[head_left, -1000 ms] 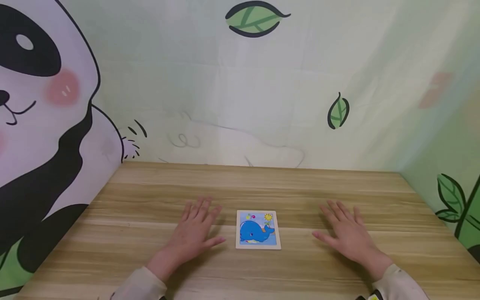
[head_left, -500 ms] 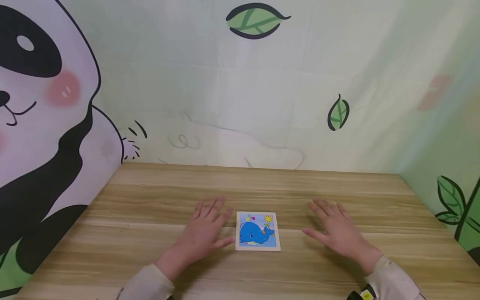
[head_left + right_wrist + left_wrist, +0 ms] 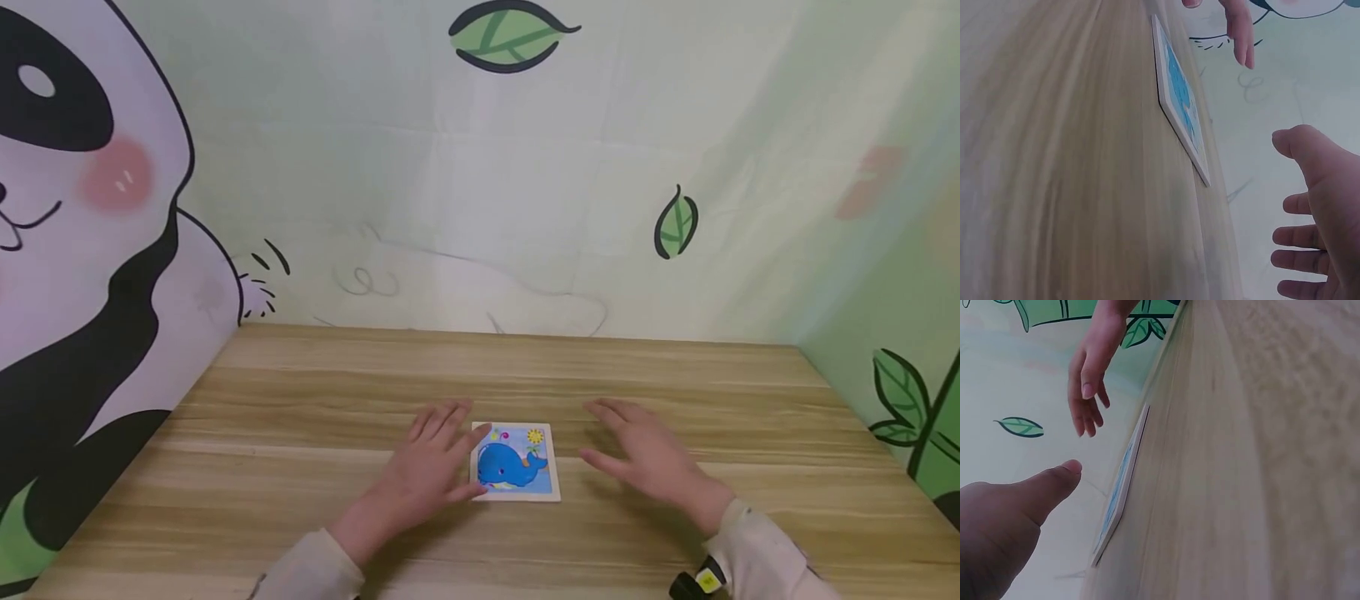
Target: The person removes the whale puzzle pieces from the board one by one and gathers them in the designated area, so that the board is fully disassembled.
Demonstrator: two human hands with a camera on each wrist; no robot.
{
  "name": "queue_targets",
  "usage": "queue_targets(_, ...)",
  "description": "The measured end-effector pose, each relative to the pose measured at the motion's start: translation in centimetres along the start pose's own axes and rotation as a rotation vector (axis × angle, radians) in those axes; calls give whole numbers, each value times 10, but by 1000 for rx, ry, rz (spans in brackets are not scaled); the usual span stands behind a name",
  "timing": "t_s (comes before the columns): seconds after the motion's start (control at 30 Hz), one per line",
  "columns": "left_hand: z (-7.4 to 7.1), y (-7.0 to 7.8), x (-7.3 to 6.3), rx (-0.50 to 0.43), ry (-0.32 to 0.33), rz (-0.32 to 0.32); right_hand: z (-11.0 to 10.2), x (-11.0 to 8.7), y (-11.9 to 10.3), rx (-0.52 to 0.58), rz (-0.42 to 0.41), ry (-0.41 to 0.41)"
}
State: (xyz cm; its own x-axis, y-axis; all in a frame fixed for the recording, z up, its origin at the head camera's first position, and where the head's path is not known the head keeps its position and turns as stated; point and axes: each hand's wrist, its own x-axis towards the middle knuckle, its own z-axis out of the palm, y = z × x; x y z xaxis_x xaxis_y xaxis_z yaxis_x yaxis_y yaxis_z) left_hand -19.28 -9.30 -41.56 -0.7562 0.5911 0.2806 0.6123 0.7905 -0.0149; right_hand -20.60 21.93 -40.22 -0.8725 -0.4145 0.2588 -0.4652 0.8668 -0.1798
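Observation:
A square picture puzzle board (image 3: 517, 462) with a pale frame and a blue whale lies flat on the wooden table. My left hand (image 3: 423, 471) hovers at its left side, fingers spread; the thumb and index finger overlap the board's left edge in the head view. To the right, my right hand (image 3: 648, 458) is held with fingers extended, apart from the board. In the left wrist view the board (image 3: 1121, 487) lies beneath the left thumb (image 3: 1054, 487), with a gap between. The right wrist view shows the board (image 3: 1180, 100) beyond the right thumb (image 3: 1300, 147). Neither hand holds anything.
The wood-grain table (image 3: 300, 358) ends against a pale wall (image 3: 525, 192) printed with leaves. A large panda drawing (image 3: 90, 250) covers the wall on the left, and a green plant print (image 3: 903, 400) is at the right. A black device (image 3: 697, 581) sits at the right wrist.
Both hands have moved inward toward the board, the left going right and the right going left. The left thumb and index finger now overlap the board's edge. The board has stayed in place.

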Motion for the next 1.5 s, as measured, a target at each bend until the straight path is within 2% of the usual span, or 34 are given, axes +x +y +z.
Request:
queue_targets(0.3, 2, 13, 3, -24, -71, 22, 5, 9, -11, 57, -40, 8)
queue_targets(0.57, 7, 23, 1, -23, -105, 68, 13, 17, -21, 98, -53, 21)
queue_targets(1.07, 17, 35, -2, 12, -105, 134, 23, 29, -36, 197, -46, -16)
queue_targets(1.5, 24, 37, -6, -29, -138, 134, 33, 41, -53, 227, -36, -36)
